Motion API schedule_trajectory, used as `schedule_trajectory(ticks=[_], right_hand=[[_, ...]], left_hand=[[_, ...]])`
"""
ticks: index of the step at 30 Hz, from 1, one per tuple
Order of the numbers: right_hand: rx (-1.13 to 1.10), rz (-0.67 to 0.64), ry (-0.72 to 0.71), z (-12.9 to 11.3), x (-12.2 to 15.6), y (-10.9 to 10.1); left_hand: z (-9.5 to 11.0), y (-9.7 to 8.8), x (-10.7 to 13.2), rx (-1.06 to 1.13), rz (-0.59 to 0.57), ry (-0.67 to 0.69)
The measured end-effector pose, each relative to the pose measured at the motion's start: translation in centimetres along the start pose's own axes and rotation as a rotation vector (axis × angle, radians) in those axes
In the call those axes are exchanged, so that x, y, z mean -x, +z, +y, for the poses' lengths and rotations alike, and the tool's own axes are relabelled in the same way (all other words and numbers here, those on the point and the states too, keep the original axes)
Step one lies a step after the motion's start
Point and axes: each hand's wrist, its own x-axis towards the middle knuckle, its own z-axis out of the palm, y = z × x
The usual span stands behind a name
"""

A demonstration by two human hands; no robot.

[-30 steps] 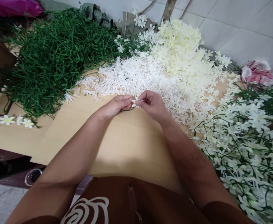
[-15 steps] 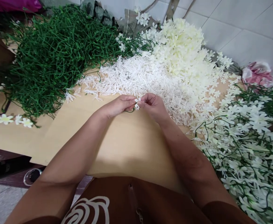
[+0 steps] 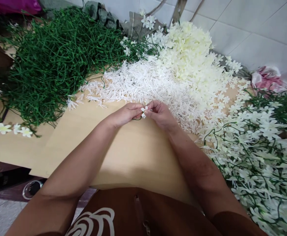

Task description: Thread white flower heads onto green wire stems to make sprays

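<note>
My left hand (image 3: 123, 114) and my right hand (image 3: 161, 114) meet over the wooden board (image 3: 133, 150), fingers pinched together. Between the fingertips sits a small white artificial flower (image 3: 143, 110), with a thin green stem showing just under my left fingers. My left hand pinches the stem side and my right hand pinches the flower side. Just beyond my hands lies a heap of white plastic stamens (image 3: 143, 82).
A big tangle of green stems (image 3: 52, 59) fills the back left. Cream petals (image 3: 192, 55) pile up at the back. Finished flower sprigs (image 3: 258, 144) cover the right. Three flowers (image 3: 10, 129) lie at the left edge. A pink bag (image 3: 267, 78) rests on the tiled floor.
My hands have stayed pinched on the same flower and drifted slightly nearer to me on the board; the white stamen tip seen at my right fingers a second ago no longer sticks out.
</note>
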Motion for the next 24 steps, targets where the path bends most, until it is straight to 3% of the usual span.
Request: schedule_trajectory(ticks=[13, 19, 24], right_hand=[[-0.017, 0.003, -0.108, 0.3, -0.3, 0.7], [-0.018, 0.051, -0.024, -0.3, -0.1, 0.2], [-0.134, -0.019, 0.019, -0.7, 0.0, -0.5]], left_hand=[[-0.1, 0.5, -0.2, 0.009, 0.073, -0.010], [0.3, 0.9, -0.2, 0.057, 0.102, -0.035], [0.1, 0.9, -0.4, 0.133, 0.155, 0.026]])
